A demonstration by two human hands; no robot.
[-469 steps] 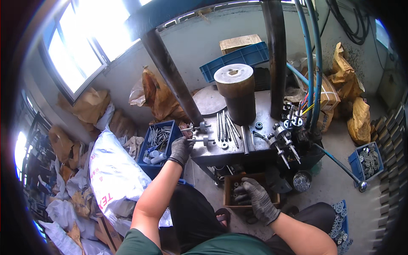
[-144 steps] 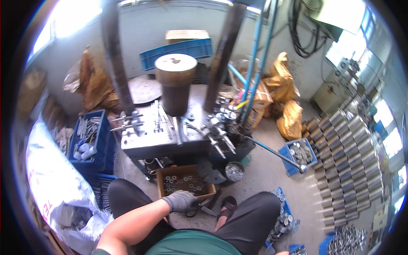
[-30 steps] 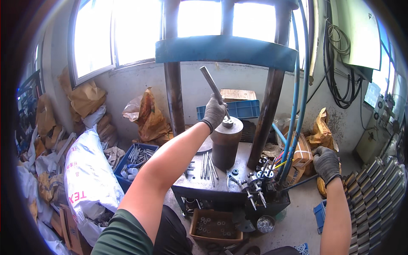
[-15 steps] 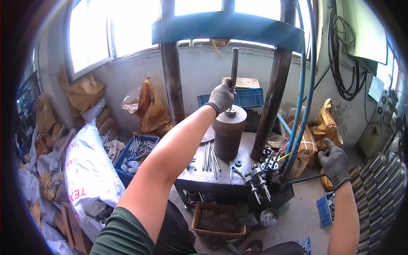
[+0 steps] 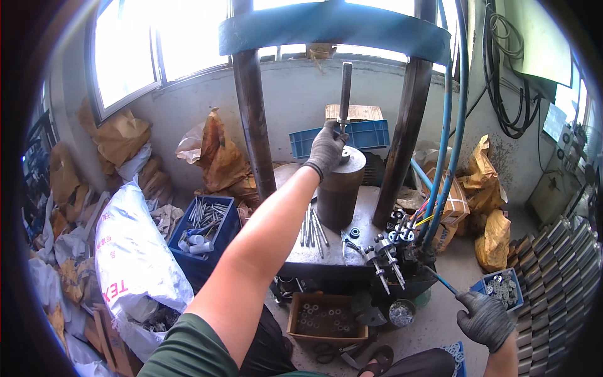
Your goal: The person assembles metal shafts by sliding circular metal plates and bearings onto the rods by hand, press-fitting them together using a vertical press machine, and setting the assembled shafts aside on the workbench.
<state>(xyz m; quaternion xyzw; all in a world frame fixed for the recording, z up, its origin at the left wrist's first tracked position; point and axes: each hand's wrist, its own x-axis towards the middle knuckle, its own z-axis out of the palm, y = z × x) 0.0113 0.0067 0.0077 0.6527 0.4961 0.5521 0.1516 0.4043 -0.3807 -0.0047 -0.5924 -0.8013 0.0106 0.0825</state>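
Evidently, left hand (image 5: pixel 327 149) clasps steel rod (image 5: pixel 346 91) above the rim of the cylinder (image 5: pixel 340 198); tilting might dislodge it; right hand (image 5: pixel 485 320) grips lever (image 5: pixel 442 281).

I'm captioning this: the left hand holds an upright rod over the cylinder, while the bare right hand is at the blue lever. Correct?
Not quite: the right hand at the blue lever is gloved in dark grey, not bare, as the head view shows.
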